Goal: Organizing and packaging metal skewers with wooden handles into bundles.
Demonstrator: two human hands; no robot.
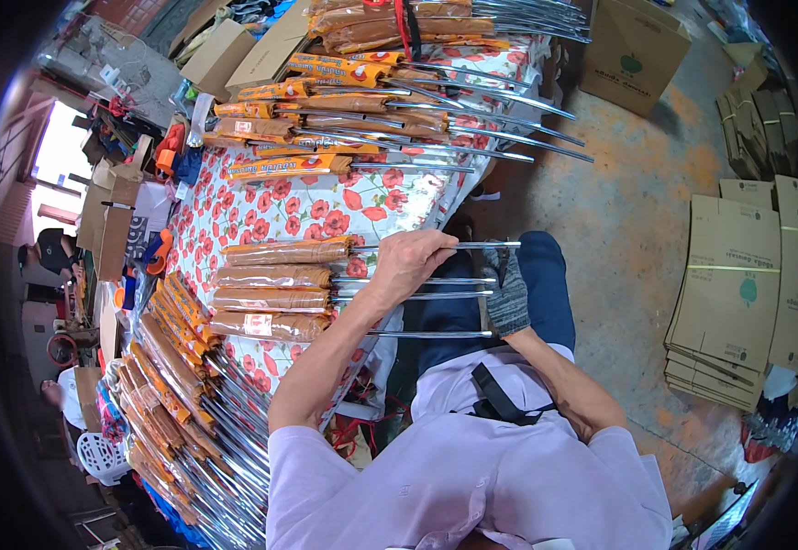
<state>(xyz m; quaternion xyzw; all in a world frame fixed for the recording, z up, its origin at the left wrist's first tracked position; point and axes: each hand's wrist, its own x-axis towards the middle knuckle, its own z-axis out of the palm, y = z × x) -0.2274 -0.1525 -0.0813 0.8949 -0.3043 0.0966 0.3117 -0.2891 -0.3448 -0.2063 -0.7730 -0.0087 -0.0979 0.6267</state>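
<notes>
Several metal rods, each with one end in a brown bundle under clear plastic, lie side by side across the table's near edge. My bare left hand (415,259) is closed around the farthest metal rod (489,245), whose wrapped brown bundle (289,252) rests on the flowered tablecloth (326,213). On my right hand (509,295) is a grey knit glove; it is beside the rods' free ends, above my lap, and its finger grip is unclear. Nearer to me are more wrapped bundles (269,301), one with a red and white label.
Orange-labelled wrapped rods (326,122) lie in rows at the table's far side, and another large pile (174,403) fans out at left. Flattened cardboard boxes (725,284) are stacked on the right floor. A standing carton (635,55) is at the far right. People are in the left background.
</notes>
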